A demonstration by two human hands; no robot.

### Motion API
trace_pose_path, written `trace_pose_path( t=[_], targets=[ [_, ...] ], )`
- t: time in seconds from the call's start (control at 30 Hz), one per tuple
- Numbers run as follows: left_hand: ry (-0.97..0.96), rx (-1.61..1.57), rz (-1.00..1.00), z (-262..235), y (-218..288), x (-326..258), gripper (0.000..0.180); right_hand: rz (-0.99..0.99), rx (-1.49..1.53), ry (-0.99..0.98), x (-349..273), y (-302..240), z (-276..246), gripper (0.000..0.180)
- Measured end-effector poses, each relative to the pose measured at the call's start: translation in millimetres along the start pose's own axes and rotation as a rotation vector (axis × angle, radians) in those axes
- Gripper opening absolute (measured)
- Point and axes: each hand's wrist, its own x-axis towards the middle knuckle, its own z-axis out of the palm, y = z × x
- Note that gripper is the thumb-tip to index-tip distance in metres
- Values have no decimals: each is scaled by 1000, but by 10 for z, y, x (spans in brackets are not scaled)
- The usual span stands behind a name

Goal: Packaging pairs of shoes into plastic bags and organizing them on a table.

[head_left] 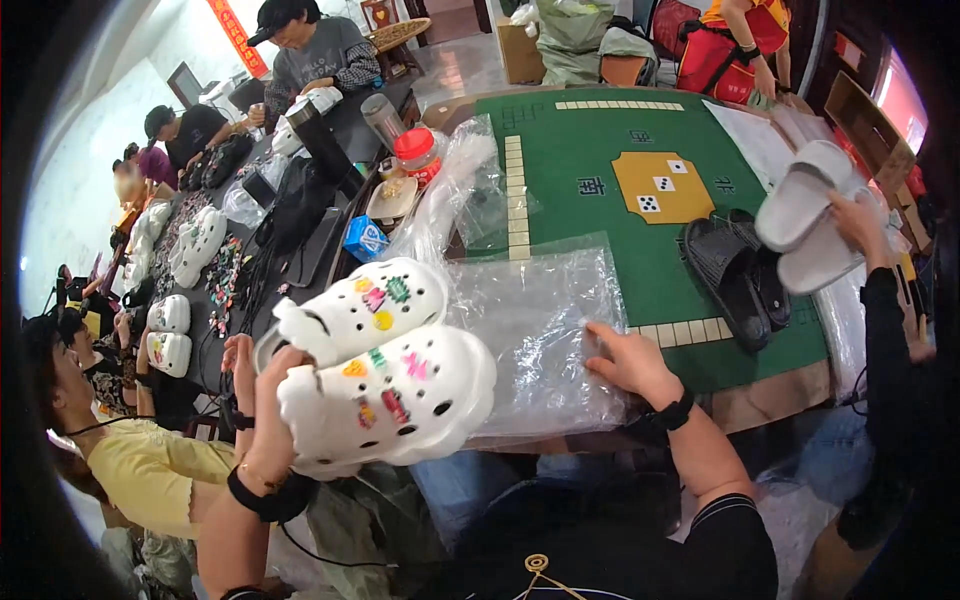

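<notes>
Green game table (600,150), crowded workroom. Left hand (262,420) is clamped on a pair of white clogs (385,365) with coloured charms, held stacked just above the table edge. Right hand (632,362) lies flat, fingers spread, on a clear plastic bag (535,320), touching it, right of the clogs. Judgement: pin the bag's mouth open and keep the pair aligned, toes first.

A green game mat (610,160) covers the counter. On the mat's right part lies a pair of black slippers (740,275); just beyond them another person lifts white slippers (810,215). Left of the mat stand a red-lidded jar (417,153) and a small blue box (363,240). Further left, white clogs (198,243) lie on a dark counter.
</notes>
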Motion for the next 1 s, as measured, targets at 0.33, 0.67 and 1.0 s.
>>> trace_pose_path(
  t=[0.33, 0.67, 1.0],
  targets=[
    [-296, -246, -278, 1449, 401, 350, 45, -45, 133, 64, -1, 155, 49, 45],
    [268, 114, 241, 1466, 285, 124, 39, 130, 515, 261, -26, 214, -49, 45],
    [-65, 45, -137, 1603, -291, -69, 23, 35, 224, 110, -132, -562, -131, 80]
  ],
)
